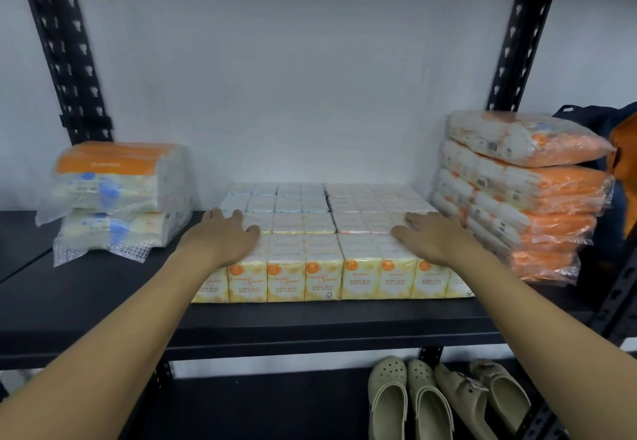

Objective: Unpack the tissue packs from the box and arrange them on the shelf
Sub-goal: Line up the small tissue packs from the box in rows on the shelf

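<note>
Tissue packs [320, 233] lay in a flat block at the middle of the black shelf [103, 295], their printed fronts close to its front edge, as a person pressed both hands on top of them. The left hand [227, 233] rested flat on the block's left end, fingers straight and spread, gripping nothing; the leftmost fingertips reached just past the packs' edge. The right hand [431, 233] lay the same way on the right end, fingers loose and extended. Between the two sets of fingers the top of the block showed a seam where two bundles met.

Beyond the left fingers stood a short pile [117, 195] of two wrapped bundles, apart from the block. Just beside the right fingers rose a taller stack [524, 195] of orange-and-white bundles, its top one tilted and overhanging.

The risk, by the look of it, was on the right: a sideways shove of the block could nudge that leaning stack and tip its top bundle off. A pull toward the person could push the front row over the shelf lip onto the clogs [410, 401] below. Uneven pressure could also open the middle seam. No box was in view.
</note>
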